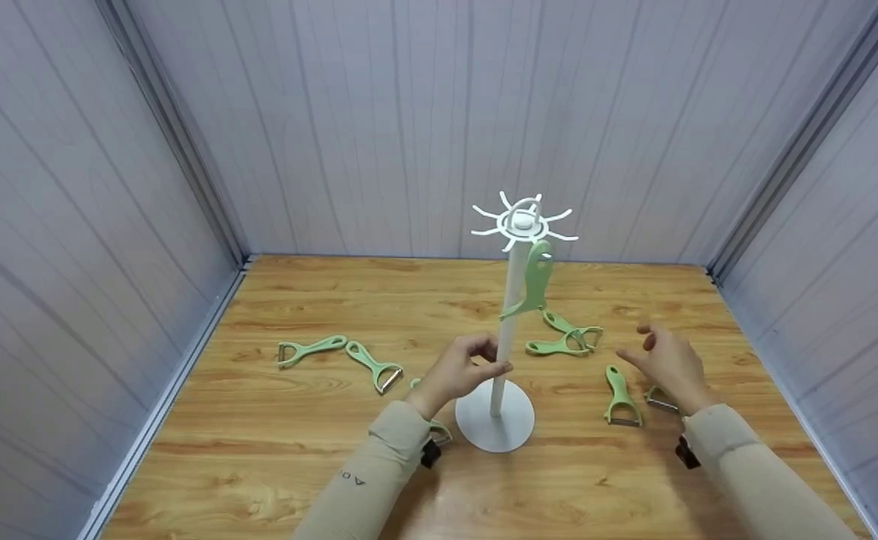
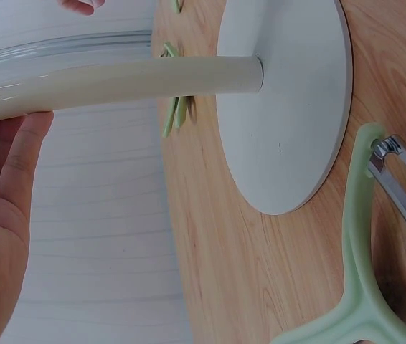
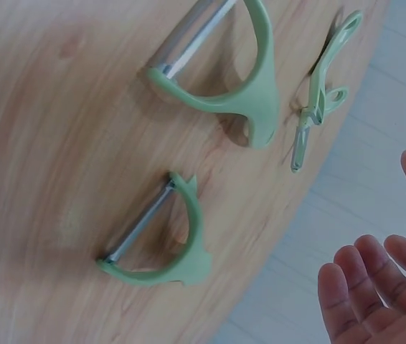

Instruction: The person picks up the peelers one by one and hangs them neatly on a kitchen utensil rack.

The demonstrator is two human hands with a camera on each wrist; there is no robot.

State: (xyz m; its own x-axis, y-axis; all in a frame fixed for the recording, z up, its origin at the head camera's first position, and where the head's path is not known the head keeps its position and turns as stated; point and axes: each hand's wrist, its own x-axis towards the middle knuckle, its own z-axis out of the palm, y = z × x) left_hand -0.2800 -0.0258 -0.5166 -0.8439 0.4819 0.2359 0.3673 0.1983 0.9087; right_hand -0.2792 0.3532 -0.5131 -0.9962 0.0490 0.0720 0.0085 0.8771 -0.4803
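Note:
A white stand with a round base and a ring of curved hooks rises from the tabletop. My left hand holds its pole between thumb and fingers, low above the base. From a front hook hangs a green Y-shaped peeler, handle up. My right hand hovers with nothing in it, fingers loosely bent and thumb apart, over the right of the table. Below it lie one peeler and another, partly hidden peeler. The left wrist view shows a peeler beside the base.
Two crossed peelers lie behind the stand to the right. Over on the left, two more peelers, one and another, lie close together. Panelled walls enclose the wooden table at the back and sides.

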